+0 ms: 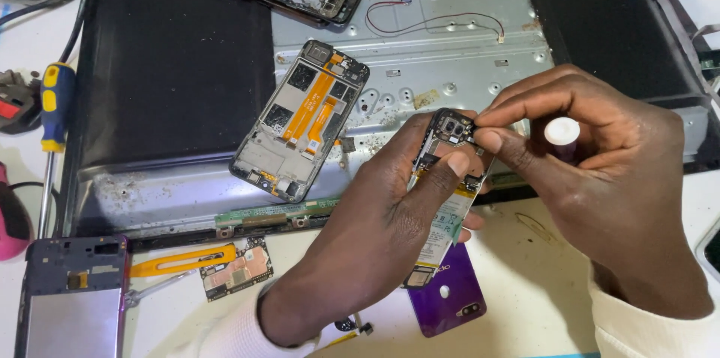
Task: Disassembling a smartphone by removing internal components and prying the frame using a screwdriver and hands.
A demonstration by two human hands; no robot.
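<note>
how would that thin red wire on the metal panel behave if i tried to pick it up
The red wire would probably flop: it lies in loose curves. It looks very light, so a nudge would likely shift it across the smooth metal panel. Probably fragile too, being so thin.

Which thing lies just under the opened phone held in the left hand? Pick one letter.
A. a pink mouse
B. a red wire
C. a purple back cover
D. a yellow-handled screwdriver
C: the purple back cover lies on the table right below the opened phone gripped by the left hand.
</note>
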